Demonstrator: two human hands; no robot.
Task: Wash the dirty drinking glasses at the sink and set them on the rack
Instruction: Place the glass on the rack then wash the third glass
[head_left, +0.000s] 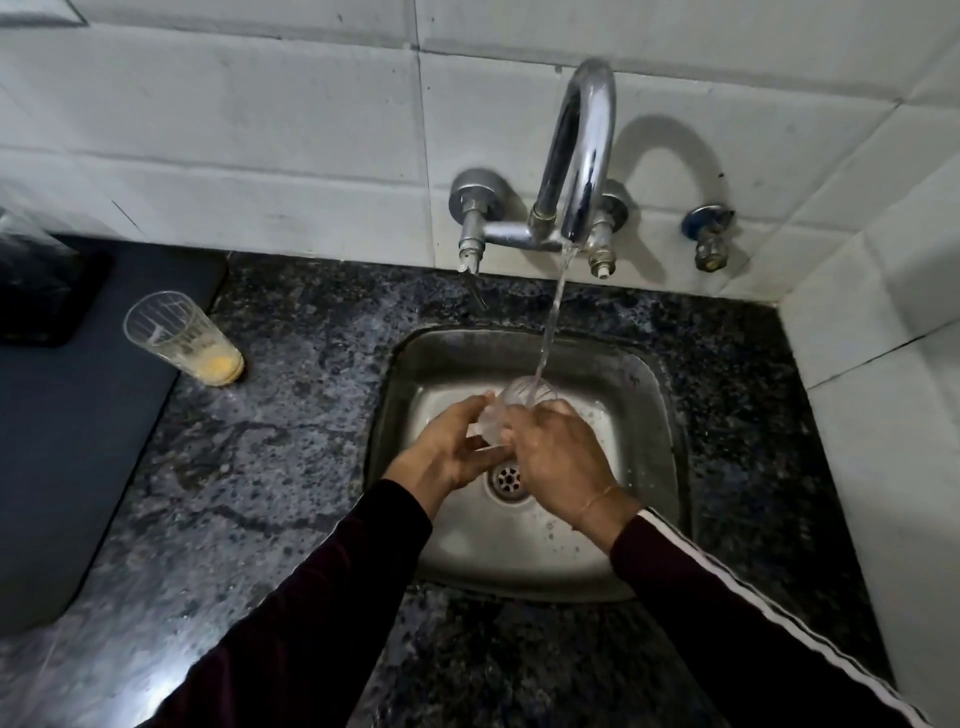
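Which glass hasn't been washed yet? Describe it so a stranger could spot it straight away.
Start at the steel sink under the running tap, then look left across the dark speckled counter. The dirty glass stands there alone, beside a dark mat. Unlike the glass under the water, held by both hands, it has yellow dregs at the bottom.

A speckled dark granite countertop (291, 415) meets white wall tiles (260, 130). A small blue-capped metal wall valve (707, 236) sits right; left, possibly a dark tray (41, 291).
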